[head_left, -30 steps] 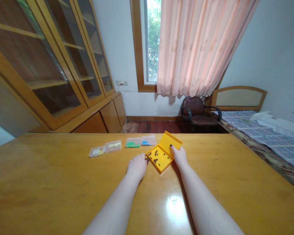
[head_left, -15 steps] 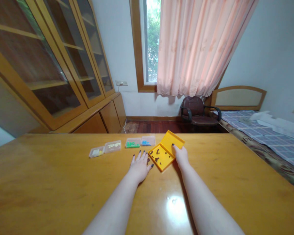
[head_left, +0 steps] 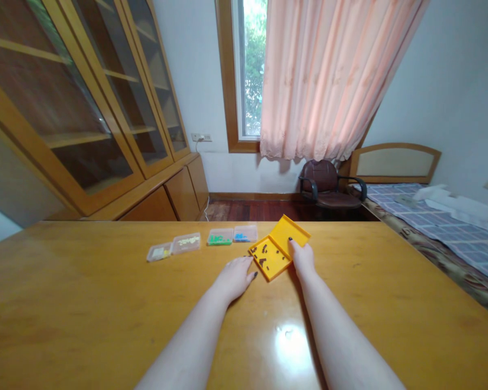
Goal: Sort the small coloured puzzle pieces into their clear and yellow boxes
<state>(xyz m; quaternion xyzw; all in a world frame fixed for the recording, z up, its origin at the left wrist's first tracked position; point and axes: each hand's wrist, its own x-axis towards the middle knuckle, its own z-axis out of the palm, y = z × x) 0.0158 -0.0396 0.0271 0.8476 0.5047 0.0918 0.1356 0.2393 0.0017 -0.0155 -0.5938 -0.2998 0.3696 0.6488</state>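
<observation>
Pinching the raised lid of an open, shallow yellow plastic box, the right hand is steadying it just below and right of the frame's centre. The left hand is resting near its left corner, thumb apart; whether those fingers are pinching anything I cannot tell. Probably light, stiff and slick, the box is offering its rims as the best hold.

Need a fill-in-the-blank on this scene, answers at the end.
1. The open box gripped by the right hand is coloured ____.
2. The green pieces sit between the pale pieces and the ____ pieces.
3. The hand nearer the green pieces is the person's ____.

Missing words: yellow; blue; left.
</observation>
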